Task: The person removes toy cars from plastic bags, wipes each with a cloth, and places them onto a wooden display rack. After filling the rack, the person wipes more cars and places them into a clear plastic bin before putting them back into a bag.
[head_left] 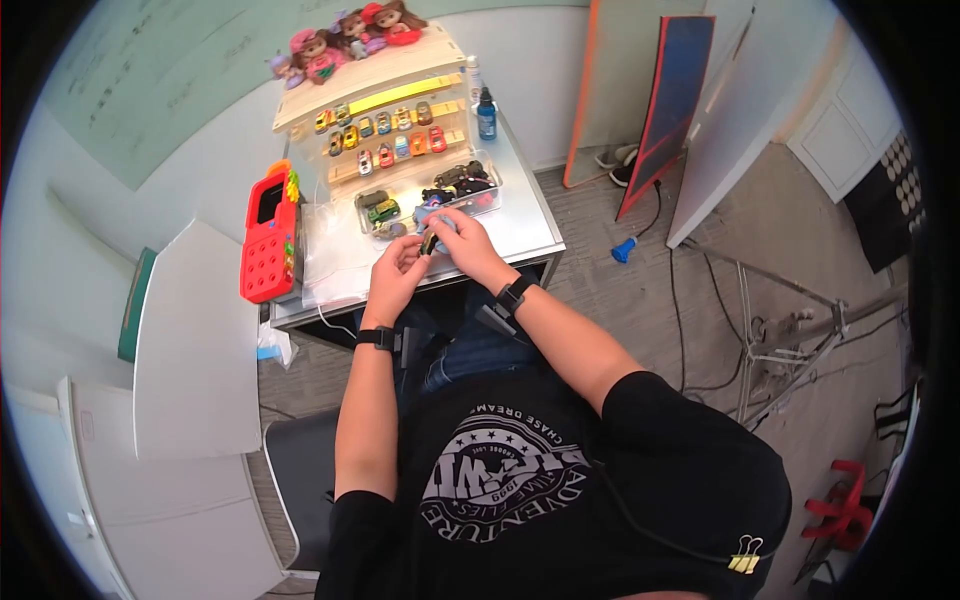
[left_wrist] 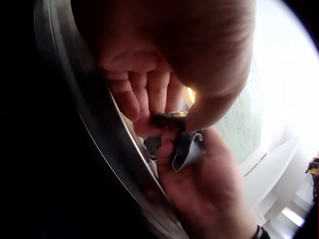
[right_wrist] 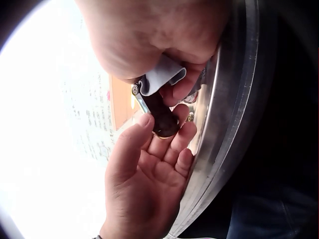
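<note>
Both hands meet over the table's near edge around a small dark toy car with yellow markings. My left hand pinches the toy car between thumb and fingers, its palm turned up in the right wrist view. From the other side my right hand grips a grey-blue cloth bunched against the car's end. In the left wrist view the cloth pokes out between the right thumb and fingers, just below the car. The right fingers partly hide the car.
Just beyond the hands stand clear bins of toy vehicles. Behind them a wooden tiered rack carries rows of toy cars, with dolls on top. A red toy console is at the left, a blue spray bottle at the back right.
</note>
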{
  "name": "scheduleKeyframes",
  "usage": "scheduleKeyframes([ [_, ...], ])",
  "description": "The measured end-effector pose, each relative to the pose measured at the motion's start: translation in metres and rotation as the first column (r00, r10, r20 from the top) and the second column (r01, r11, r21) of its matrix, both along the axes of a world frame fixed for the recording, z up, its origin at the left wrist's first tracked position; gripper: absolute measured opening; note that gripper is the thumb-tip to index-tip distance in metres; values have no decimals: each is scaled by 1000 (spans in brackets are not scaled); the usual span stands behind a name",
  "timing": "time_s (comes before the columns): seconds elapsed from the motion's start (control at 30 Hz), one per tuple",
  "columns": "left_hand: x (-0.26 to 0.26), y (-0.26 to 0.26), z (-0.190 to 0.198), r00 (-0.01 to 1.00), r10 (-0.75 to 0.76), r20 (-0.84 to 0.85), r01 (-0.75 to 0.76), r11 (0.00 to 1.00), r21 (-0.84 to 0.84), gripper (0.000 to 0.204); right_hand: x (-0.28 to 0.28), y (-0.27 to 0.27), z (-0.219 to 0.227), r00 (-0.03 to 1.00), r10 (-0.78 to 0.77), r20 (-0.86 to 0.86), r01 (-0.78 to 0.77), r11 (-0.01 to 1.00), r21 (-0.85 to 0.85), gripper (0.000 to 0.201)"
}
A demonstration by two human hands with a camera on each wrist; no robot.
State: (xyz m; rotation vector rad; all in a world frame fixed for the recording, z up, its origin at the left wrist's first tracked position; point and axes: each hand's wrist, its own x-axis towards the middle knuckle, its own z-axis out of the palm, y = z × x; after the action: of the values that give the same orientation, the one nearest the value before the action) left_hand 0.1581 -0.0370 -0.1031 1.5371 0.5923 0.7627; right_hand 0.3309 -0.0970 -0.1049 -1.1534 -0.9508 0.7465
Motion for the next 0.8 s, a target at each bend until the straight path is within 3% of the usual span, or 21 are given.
scheduleKeyframes([
  [0.07, -4, -2, 1, 999, -24, -30, 23, 999, -22, 34, 0, -5, 1, 989, 17, 144, -19, 1000, 12, 29],
  [0.13, -14, -3, 2, 997, -43, -66, 40, 998, -49, 36, -2, -3, 0, 995, -2, 105, -1, 999, 37, 29],
  [0.2, -27, -10, 14, 990, 8, -143, -4, 1000, 26, 35, -2, -7, 3, 983, 67, 169, -65, 998, -14, 26],
  [0.27, -41, -16, 29, 987, 23, -162, -16, 999, 44, 36, -4, -10, 7, 990, 60, 130, -58, 998, -23, 24],
  [0.4, -56, -19, 81, 964, 134, -231, -72, 964, 256, 37, -5, -15, 11, 981, 65, 182, -66, 998, 0, 19],
  [0.53, -44, 6, 145, 917, 285, -278, -63, 792, 607, 33, -7, -13, 8, 966, 52, 252, -60, 998, 24, 21],
  [0.77, 19, 91, 184, 742, 512, -433, 17, 631, 775, 39, -11, -14, 12, 934, 47, 354, -50, 999, 0, 20],
  [0.8, 29, 109, 180, 719, 550, -425, 55, 565, 823, 40, -12, -14, 11, 924, 30, 381, -36, 999, 8, 20],
])
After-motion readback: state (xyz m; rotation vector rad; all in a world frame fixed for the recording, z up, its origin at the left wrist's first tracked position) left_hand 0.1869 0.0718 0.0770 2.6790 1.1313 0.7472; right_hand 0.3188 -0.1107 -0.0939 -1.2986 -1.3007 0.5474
